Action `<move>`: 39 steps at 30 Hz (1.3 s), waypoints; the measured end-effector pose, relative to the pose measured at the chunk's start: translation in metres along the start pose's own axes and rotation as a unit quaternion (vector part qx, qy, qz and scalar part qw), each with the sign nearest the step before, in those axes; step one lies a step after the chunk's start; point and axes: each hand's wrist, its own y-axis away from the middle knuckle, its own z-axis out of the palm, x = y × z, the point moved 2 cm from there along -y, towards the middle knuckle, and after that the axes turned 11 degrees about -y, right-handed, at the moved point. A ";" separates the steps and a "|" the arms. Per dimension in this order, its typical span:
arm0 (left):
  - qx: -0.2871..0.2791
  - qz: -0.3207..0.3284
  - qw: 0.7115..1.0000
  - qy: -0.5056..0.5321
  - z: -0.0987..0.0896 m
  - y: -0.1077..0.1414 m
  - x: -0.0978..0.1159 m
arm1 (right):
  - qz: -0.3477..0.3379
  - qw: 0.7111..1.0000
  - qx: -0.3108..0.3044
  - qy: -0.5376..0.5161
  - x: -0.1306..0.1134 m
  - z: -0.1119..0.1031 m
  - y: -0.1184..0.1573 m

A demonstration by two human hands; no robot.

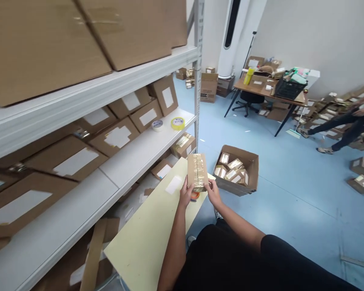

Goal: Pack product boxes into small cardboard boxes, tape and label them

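Note:
A small cardboard box [197, 171], with shiny clear tape along its top, is held over the far end of a pale yellow tabletop [145, 226]. My left hand [186, 193] grips its near left corner, and my right hand [213, 192] grips its near right corner. Under the box, an orange ring-shaped item [195, 195] is partly hidden. A white paper label [173, 184] lies on the tabletop to the left. Just beyond the table's end stands an open carton [251, 171] with several small taped boxes inside.
Metal shelving [109, 184] on the left carries labelled cartons, a white tape roll [157, 125] and a yellow tape roll [178, 123]. A cluttered brown desk [262, 91] stands at the back. At right, another person [352, 119] stands near piled boxes and a broom [293, 133].

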 end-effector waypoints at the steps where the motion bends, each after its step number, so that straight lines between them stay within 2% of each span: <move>1: -0.014 -0.002 1.000 -0.003 0.020 -0.013 0.009 | 0.009 1.000 0.025 0.002 -0.005 -0.016 -0.011; 6: -0.052 -0.048 0.995 -0.067 0.124 -0.071 0.034 | 0.083 0.978 0.162 0.100 -0.017 -0.110 -0.062; 8: -0.092 -0.054 0.991 -0.075 0.165 -0.094 0.042 | 0.117 0.966 0.192 0.124 -0.022 -0.147 -0.085; 10: -0.133 -0.033 0.989 -0.054 0.201 -0.121 0.056 | 0.118 0.964 0.208 0.121 -0.033 -0.180 -0.113; 12: -0.133 -0.008 0.990 -0.044 0.226 -0.153 0.076 | 0.091 0.968 0.210 0.103 -0.050 -0.206 -0.146; 15: -0.066 0.017 0.995 -0.068 0.241 -0.201 0.114 | 0.065 0.972 0.203 0.093 -0.082 -0.234 -0.193; 18: -0.038 0.081 0.995 -0.041 0.238 -0.230 0.147 | 0.072 0.975 0.184 0.105 -0.102 -0.250 -0.223; 20: -0.027 0.106 0.994 -0.027 0.232 -0.234 0.156 | 0.075 0.977 0.176 0.094 -0.106 -0.254 -0.232; 23: -0.014 0.091 0.995 -0.023 0.222 -0.225 0.152 | 0.049 0.983 0.168 0.060 -0.107 -0.250 -0.238; 25: 0.002 0.072 0.997 -0.020 0.213 -0.215 0.145 | 0.023 0.988 0.145 0.043 -0.108 -0.239 -0.240; 28: 0.029 0.057 0.998 -0.018 0.196 -0.200 0.136 | 0.003 0.996 0.090 0.028 -0.112 -0.211 -0.243; 32: 0.055 0.056 0.997 -0.025 0.162 -0.175 0.129 | -0.022 0.999 0.013 0.030 -0.115 -0.160 -0.236; 35: 0.082 0.061 0.995 -0.018 0.129 -0.147 0.123 | -0.048 0.997 -0.050 0.045 -0.113 -0.114 -0.217; 39: 0.118 0.056 0.991 0.001 0.076 -0.100 0.111 | -0.077 0.985 -0.140 0.064 -0.108 -0.049 -0.176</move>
